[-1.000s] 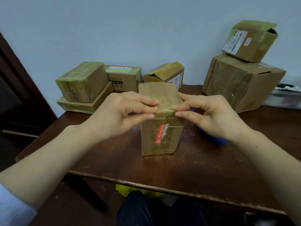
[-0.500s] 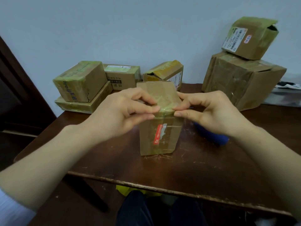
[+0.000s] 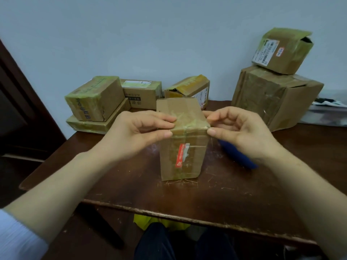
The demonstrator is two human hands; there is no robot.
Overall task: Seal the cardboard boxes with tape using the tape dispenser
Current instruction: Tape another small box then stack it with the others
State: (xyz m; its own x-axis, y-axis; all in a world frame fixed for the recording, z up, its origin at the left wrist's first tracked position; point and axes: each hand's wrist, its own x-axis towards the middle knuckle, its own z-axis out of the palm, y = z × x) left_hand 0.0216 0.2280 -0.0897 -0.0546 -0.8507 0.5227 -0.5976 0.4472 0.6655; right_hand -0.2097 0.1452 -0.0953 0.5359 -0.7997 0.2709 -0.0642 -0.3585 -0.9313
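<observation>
Here, the upright box (image 3: 183, 152) is standing on end in the middle of the table (image 3: 244, 199), with a red label (image 3: 179, 156) facing the camera. The left hand (image 3: 139, 132) is pinching the left end of the box's near top edge, its fingers lying on the glossy tape (image 3: 189, 121) across the top and its thumb pressing the front face. The right hand (image 3: 238, 132) is pinching the right end in the same way. Just right of the box, a blue object (image 3: 238, 156) is lying mostly hidden behind that hand; what it is cannot be told. Behind the box to the left, a stack of boxes (image 3: 93, 102) is sitting, directly behind it a yellow-taped box (image 3: 189, 87), and behind it to the right a large box (image 3: 276, 98) carrying a small box (image 3: 281, 51).
</observation>
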